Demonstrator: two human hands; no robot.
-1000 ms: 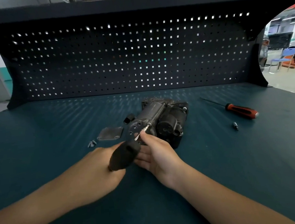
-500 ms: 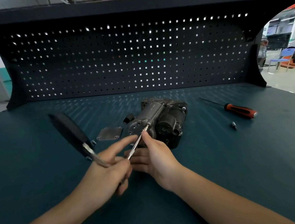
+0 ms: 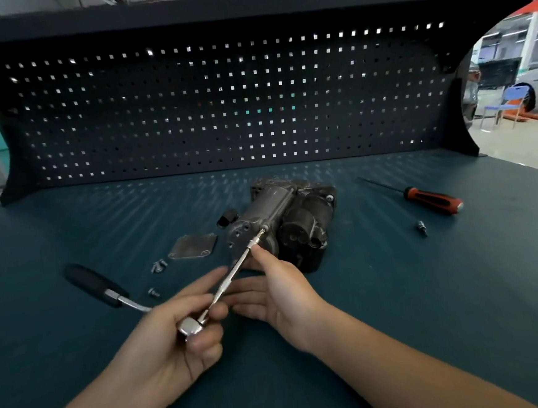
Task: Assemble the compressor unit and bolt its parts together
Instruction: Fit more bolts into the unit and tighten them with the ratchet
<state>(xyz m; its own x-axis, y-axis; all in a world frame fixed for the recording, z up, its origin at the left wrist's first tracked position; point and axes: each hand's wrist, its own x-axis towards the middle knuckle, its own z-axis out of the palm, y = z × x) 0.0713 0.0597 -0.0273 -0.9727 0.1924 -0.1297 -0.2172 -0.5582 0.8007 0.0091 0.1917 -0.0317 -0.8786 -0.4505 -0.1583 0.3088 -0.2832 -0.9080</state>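
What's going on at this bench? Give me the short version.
A person is bolting up the compressor unit on the bench. The left hand grips the head of a ratchet wrench, whose long extension shaft meets the unit's front face. The right hand steadies that shaft near its tip with the thumb, fingers straight. A cover plate and loose bolts lie left of the unit, not yet fitted; a red-handled screwdriver lies to its right.

Both hands are held close together, forearms reaching in from below.
The left hand (image 3: 175, 340) is curled round the head of the ratchet (image 3: 190, 326), index finger stretched forward. The right hand (image 3: 281, 299) is kept nearly flat, fingers extended leftward, its thumb laid against the ratchet's shaft.
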